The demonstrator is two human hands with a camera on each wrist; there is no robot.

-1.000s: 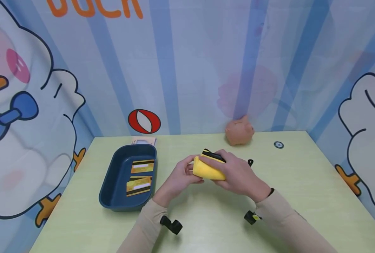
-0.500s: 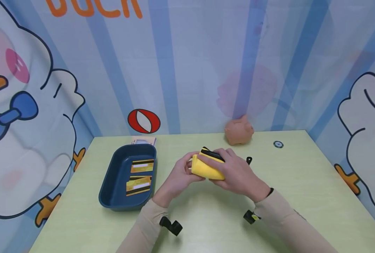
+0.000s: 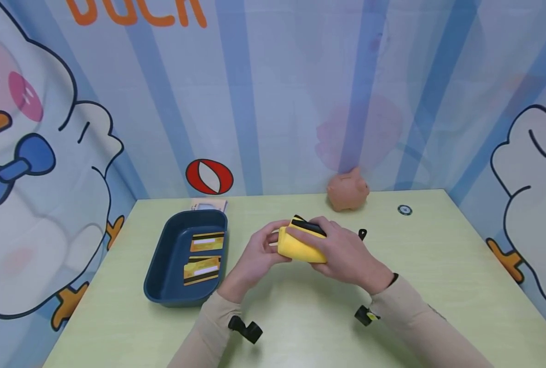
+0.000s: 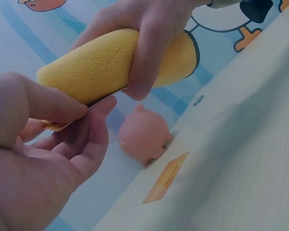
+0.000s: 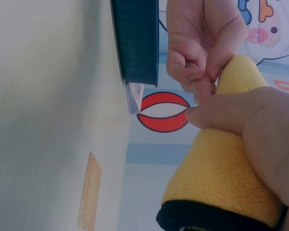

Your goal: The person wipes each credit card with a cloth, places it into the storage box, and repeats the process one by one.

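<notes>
A fuzzy yellow cloth with black edging point(image 3: 300, 248) is folded in my right hand point(image 3: 344, 250), raised over the middle of the table. My right fingers and thumb grip it from the right side. My left hand point(image 3: 256, 255) is at the cloth's left end. In the left wrist view, my left thumb and fingers pinch a thin card point(image 4: 55, 127) against the cloth's underside. Only a gold corner and a pale edge of that card show. The right wrist view also has the cloth point(image 5: 216, 173), with my right thumb across it and the left fingers point(image 5: 202, 62) beyond.
Left of my hands stands a dark blue tray point(image 3: 155, 276) holding several gold cards point(image 3: 207, 242). A printed slip point(image 3: 210, 204) lies behind it. A pink piggy bank point(image 3: 348, 191) and a round chip point(image 3: 405, 210) sit at the back right. Another card point(image 4: 166, 178) lies on the table.
My left hand has shifted slightly to the left. The cloth stays in my right hand at nearly the same spot.
</notes>
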